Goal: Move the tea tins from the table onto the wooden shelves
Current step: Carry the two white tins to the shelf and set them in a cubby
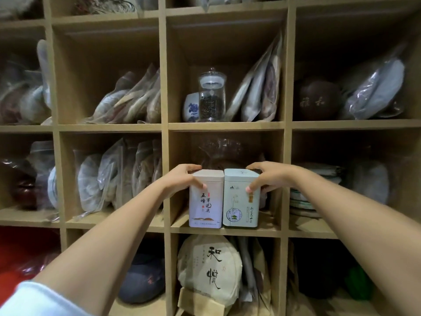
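Note:
Two rectangular tea tins stand side by side at the front edge of the middle compartment of the wooden shelves (225,231). The white tin (205,206) on the left carries black characters; my left hand (182,179) grips it by the lid end, thumb on its front face. The pale green tin (240,206) on the right touches the white one; my right hand (264,176) holds its upper right corner, thumb on the front. Both tins are upright and rest on the shelf board.
Bagged tea cakes fill the neighbouring compartments. A wrapped dark cake stands behind the tins. Above are a glass jar (211,96) and a blue-white cup (191,108). Below sits a paper-wrapped tea cake (209,267). A dark clay pot (319,99) is upper right.

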The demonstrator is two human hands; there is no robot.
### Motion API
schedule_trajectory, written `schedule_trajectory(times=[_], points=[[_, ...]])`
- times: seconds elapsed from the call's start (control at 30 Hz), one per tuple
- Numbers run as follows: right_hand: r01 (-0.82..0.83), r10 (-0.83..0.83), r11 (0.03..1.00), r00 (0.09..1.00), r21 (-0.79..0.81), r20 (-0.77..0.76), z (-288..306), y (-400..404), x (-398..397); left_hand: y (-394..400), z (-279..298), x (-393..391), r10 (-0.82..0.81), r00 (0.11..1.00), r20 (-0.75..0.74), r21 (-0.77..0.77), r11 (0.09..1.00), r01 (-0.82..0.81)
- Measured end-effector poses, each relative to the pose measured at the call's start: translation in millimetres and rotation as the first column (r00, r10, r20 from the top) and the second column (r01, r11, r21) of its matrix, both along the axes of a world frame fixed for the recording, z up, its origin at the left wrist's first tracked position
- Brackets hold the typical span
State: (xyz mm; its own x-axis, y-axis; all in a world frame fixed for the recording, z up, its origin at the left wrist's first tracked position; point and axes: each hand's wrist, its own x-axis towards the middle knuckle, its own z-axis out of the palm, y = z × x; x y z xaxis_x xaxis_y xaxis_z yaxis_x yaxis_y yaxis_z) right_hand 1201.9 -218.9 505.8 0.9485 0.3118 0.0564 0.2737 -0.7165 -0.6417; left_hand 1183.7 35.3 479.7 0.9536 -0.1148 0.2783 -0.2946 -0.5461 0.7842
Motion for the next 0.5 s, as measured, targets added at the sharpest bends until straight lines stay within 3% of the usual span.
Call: schedule_trajectory(times=[0.5], points=[[0.051,-0.053,0.995,0.998,0.089,0.017,-24,9,30,6,-10,38,0.0,0.999,-0.052,-0.006,1.0,0.0]])
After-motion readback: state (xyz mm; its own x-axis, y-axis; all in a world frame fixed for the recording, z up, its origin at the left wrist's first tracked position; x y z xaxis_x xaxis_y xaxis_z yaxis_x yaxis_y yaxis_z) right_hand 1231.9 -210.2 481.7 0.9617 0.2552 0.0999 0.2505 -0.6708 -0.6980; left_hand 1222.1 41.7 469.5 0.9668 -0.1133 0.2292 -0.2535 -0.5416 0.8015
